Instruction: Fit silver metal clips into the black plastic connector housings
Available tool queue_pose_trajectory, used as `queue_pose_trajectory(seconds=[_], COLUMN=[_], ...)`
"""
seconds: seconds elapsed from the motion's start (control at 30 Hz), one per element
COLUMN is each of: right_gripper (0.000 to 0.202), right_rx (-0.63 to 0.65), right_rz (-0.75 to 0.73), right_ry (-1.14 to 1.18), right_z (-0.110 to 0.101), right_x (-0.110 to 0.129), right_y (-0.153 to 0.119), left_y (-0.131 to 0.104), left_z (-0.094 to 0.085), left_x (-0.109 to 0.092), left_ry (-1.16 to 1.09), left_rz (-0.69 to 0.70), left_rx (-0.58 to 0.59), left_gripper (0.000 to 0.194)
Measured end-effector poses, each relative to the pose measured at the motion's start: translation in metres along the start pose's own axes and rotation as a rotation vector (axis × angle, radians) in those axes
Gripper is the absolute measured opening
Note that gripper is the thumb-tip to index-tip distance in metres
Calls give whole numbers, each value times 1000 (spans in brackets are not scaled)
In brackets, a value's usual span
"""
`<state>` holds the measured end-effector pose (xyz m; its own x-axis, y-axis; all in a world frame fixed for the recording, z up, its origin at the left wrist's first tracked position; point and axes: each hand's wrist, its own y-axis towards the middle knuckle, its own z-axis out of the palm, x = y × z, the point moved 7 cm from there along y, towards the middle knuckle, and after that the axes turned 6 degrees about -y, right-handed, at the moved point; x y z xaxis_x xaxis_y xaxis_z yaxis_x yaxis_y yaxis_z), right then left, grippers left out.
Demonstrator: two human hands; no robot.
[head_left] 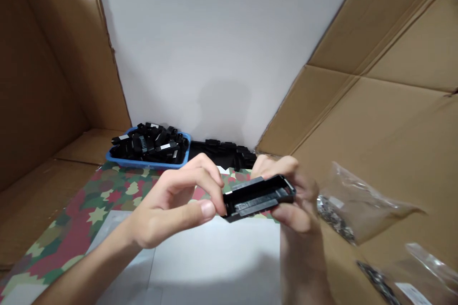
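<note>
A black rectangular plastic housing (255,198) is held up above a white sheet (218,257), its hollow side facing the camera. My right hand (295,195) grips its right end, with the thumb at the lower edge and the fingers behind. At the left end, my left hand (189,195) has its thumb and index finger close together, with fingertips touching the housing's end. Whether a small part sits between those fingertips is too small to tell.
A blue basket (148,164) full of black plastic parts stands at the back left, beside more black parts (222,152). Clear bags (368,209) of small metal pieces lie at the right. Cardboard walls (386,119) flank the camouflage-patterned cloth (96,200).
</note>
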<state>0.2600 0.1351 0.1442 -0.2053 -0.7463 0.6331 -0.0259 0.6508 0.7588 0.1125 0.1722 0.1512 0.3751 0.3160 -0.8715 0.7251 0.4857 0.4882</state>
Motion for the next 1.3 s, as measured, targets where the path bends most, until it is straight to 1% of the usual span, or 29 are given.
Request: queue_pose_trajectory(seconds=[0.07, 0.13, 0.23, 0.3, 0.37, 0.47, 0.57, 0.73, 0.87, 0.97, 1.03, 1.1, 1.13, 1.2, 1.23, 1.27, 1.3], right_gripper=[19, 19, 16, 13, 13, 14, 15, 13, 8, 9, 10, 12, 13, 17, 22, 28, 34], right_rx=[-9, -29, -24, -2, 9, 4, -21, -80, -134, -147, -159, -171, -151, -41, 22, 60, 64], right_rz=[-1, -21, -55, -72, -92, -114, -135, -175, -203, -215, -219, -223, -217, -174, -143, -117, -95], right_ry=[-45, -71, -108, -140, -161, -150, -138, -140, -114, -109, -103, -89, -85, -74, -60, -39, -20], right_z=[0, -2, -3, -1, 0, 2, 3, 8, 11, 13, 13, 11, 11, 13, 14, 13, 10], right_x=[1, 2, 6, 8, 11, 14, 16, 20, 23, 23, 21, 17, 14, 6, 3, 0, -1], right_y=[0, 0, 0, 1, 2, 2, 1, 0, -1, -1, 0, 1, 2, 4, 5, 5, 4], left_y=[1, 1, -1, -3, -4, -5, -7, -9, -10, -11, -12, -12, -12, -13, -14, -15, -15], left_z=[0, -1, 0, 5, 8, 9, 10, 14, 15, 12, 5, -3, -6, -5, -4, -3, -1], left_x=[6, 12, 22, 28, 31, 34, 37, 35, 33, 30, 22, 5, -5, -24, -31, -35, -38], left_ry=[-134, -253, -319, -322, -347, -392, -430, -469, -465, -372, -193, 92, 240, 469, 550, 623, 697], left_rz=[-11, -35, -176, -284, -331, -342, -328, -308, -298, -267, -199, -62, 29, 212, 279, 330, 364], left_rx=[-40, -75, -110, -91, -81, -113, -127, -134, -129, -120, -156, -209, -234, -260, -261, -256, -244], left_gripper=[22, 19, 22, 22, 20, 17, 19, 23, 29, 30, 26, 24, 23, 22, 22, 22, 23])
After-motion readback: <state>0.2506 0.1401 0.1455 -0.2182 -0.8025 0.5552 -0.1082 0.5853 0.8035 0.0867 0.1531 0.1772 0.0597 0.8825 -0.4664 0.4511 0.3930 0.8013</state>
